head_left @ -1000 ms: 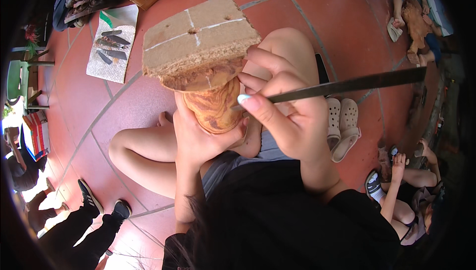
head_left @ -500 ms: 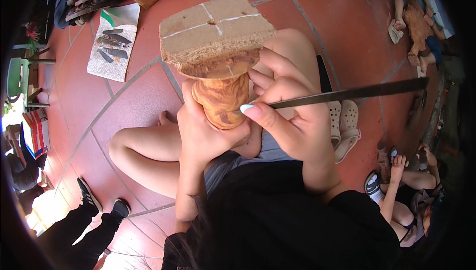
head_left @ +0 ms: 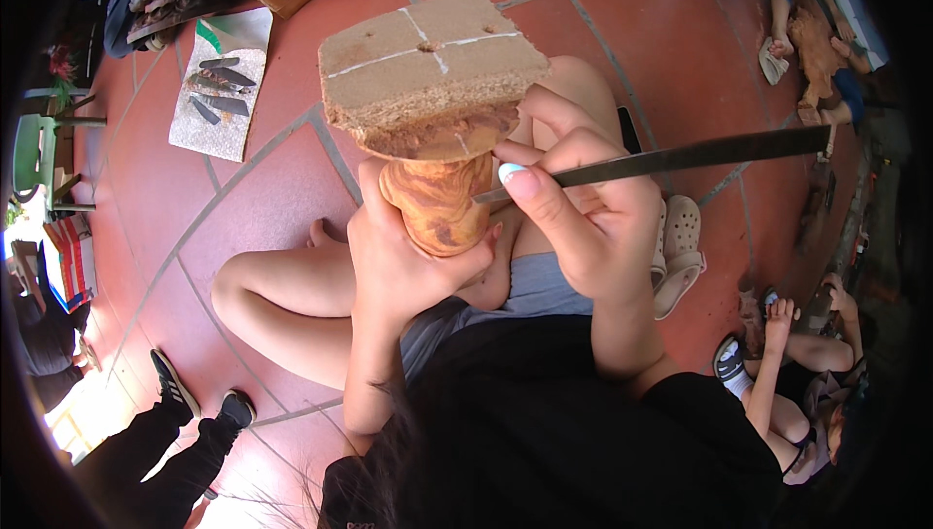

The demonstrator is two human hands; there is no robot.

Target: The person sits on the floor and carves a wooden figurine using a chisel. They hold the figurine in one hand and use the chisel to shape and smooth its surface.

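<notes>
A carved wooden piece (head_left: 437, 204) with a rounded orange-brown body and a square flat base (head_left: 428, 58) marked with a white cross is held up in front of me. My left hand (head_left: 398, 262) wraps around the rounded body from below. My right hand (head_left: 583, 218) grips a long dark metal carving tool (head_left: 680, 155) like a pen; its tip touches the wood just under the base. I sit cross-legged on the floor, knees bare.
Red tiled floor (head_left: 272, 189) all around. A cloth with several dark blades (head_left: 219, 92) lies at the upper left. Pale clogs (head_left: 675, 252) sit right of my knee. Other people sit at the right (head_left: 797, 383) and top right; someone's legs in dark shoes (head_left: 170, 388) stand at lower left.
The wooden piece has turned and shifted right, its base now showing more of its side. My right hand and the tool have stayed against the wood below the base.
</notes>
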